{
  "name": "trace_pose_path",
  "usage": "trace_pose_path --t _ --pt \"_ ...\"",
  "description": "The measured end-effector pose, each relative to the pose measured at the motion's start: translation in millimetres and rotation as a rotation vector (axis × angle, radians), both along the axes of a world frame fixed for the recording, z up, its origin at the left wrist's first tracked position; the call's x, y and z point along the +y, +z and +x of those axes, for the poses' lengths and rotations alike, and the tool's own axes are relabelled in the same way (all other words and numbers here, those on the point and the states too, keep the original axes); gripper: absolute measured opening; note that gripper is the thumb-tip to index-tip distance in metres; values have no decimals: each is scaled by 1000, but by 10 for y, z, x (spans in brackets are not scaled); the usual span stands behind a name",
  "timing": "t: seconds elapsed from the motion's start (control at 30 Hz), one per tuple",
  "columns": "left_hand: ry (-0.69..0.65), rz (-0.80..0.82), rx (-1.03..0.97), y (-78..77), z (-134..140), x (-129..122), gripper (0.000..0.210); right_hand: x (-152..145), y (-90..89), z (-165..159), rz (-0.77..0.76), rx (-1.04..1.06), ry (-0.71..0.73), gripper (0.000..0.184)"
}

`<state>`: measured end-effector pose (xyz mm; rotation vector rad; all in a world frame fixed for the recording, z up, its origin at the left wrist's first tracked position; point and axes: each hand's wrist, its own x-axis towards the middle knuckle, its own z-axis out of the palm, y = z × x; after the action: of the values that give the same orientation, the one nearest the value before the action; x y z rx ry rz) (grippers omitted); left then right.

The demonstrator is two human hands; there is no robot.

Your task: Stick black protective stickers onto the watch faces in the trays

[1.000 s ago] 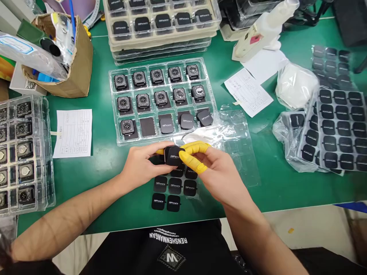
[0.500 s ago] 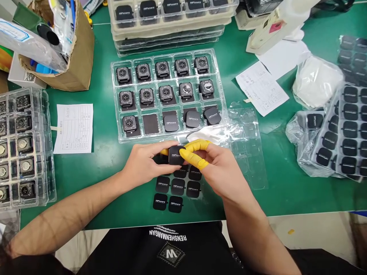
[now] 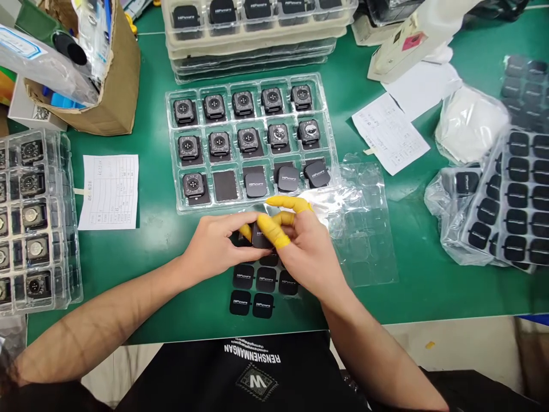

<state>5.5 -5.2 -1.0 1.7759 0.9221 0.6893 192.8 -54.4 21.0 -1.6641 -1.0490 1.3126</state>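
Note:
My left hand [image 3: 215, 243] grips a black smartwatch case [image 3: 258, 238] by its sides, its "HiFuture" face turned up. Across that face lies the yellow-sheathed thumb of my right hand [image 3: 305, 249], hiding most of the lettering. The right index finger, also in a yellow finger cot, stretches away from the case, and the other fingers bend beside it. Below both hands is a clear sheet of black HiFuture films [image 3: 266, 280], partly covered by them. Beyond them stands a clear compartment tray [image 3: 201, 208] with watch cases, most back up, a few face up in the front row.
On the left are a second watch tray [image 3: 60, 229], a paper form [image 3: 109, 191] and a cardboard box [image 3: 122, 86] of supplies. Stacked trays [image 3: 257, 34] stand at the back. To the right lie a clear plastic sheet [image 3: 369, 229], papers [image 3: 390, 131] and more film sheets [image 3: 506, 200].
My right hand has moved left over the smartwatch case. Its thumb now covers more of the face, and its index finger has straightened away. My left hand has stayed put.

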Motion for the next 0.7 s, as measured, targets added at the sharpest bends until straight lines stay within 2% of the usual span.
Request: trace_pose_path --t 0.03,0.13,0.23,0.3,0.37,0.43,0.47,0.57,0.7 --pt "6 -23 2 4 1 0 45 -3 -11 -7 17 -33 1 41" --pt "32 -69 -3 5 7 -20 55 44 13 50 70 -71 21 40" --pt "51 -75 2 -22 11 -51 68 281 102 144 224 -132 -127 31" --pt "27 6 -17 -59 8 -64 53 526 143 135 326 -188 -160 25" --pt "-37 141 -57 -101 1 -69 30 765 146 42 362 -307 53 22" --pt "-92 235 -83 -138 -6 -69 30 934 130 -114 391 -545 310 15" --pt "-109 258 -89 -152 -8 -69 34 985 122 -204 424 -682 381 12" --pt "-104 268 -86 -178 -7 -74 39 1037 117 -482 493 -934 457 19" --pt "-76 286 -93 -192 -4 -82 32 1067 113 -771 318 -970 615 34"
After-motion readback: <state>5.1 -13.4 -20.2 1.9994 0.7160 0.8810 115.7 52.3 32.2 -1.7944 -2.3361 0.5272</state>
